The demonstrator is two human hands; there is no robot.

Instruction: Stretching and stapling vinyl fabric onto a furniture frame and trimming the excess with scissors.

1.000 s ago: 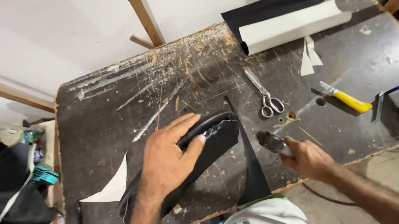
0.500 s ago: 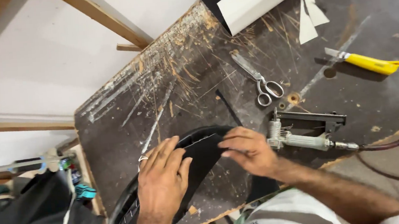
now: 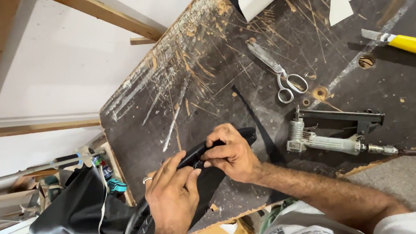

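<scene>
On the scarred workbench (image 3: 244,79), both hands grip a curved, glossy black panel (image 3: 210,149).

We see two bare forearms, both hairy, ending in bare hands. The left hand (image 3: 174,194) wears a plain silver-coloured ring on one finger. The right hand (image 3: 231,155) shows no ring or glove. The right arm runs into a short white sleeve at the lower right corner. The torso wears a light grey-white shirt with dark print.
</scene>
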